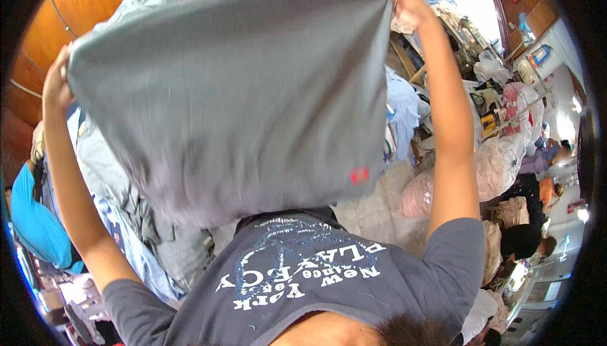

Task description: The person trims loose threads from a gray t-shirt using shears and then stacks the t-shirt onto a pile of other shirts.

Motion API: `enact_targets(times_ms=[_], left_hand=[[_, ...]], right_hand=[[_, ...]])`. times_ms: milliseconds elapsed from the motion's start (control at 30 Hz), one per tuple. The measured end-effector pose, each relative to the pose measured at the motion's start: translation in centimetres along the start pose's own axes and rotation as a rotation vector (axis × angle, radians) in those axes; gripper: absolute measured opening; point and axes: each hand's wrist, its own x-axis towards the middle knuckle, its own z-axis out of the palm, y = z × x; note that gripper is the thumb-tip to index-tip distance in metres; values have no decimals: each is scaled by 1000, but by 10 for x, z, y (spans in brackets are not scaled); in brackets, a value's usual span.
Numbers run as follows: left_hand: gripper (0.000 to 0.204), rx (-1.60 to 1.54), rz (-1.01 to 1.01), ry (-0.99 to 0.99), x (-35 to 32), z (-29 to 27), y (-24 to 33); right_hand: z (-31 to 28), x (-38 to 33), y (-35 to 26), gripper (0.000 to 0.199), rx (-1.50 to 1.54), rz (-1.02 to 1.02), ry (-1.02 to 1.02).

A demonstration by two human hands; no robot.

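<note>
A large piece of grey cloth (246, 86) is stretched out between my raised hands and hangs down in front of me. My left hand (58, 80) grips its upper left corner. At the upper right corner my right hand (404, 1) is closed on the edge, with folds running down from the fingers. A small red patch (360, 176) sits near the cloth's lower right corner. The lower edge is smeared by motion and hangs just beyond my waist. What lies straight behind the cloth is hidden.
Heaped grey garments (183, 245) lie to the left and beneath the cloth. Light blue cloth (404, 109) and a pink bundle in clear plastic (455, 181) are on the right. A person in a blue top (41, 219) is close by at left; several people are farther off at right.
</note>
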Motion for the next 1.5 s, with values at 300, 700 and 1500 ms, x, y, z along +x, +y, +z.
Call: enact_targets(times_ms=[300,700,1500], left_hand=[[33,428,235,-146,28,-38,33],[55,461,-414,-103,-252,-52,-163],[44,1420,510,-708,-240,108,-261]], right_hand=[[-10,5,-70,42,-87,-127,321],[125,-267,126,40,114,534,327],[310,-163,150,52,-1055,-218,-222]])
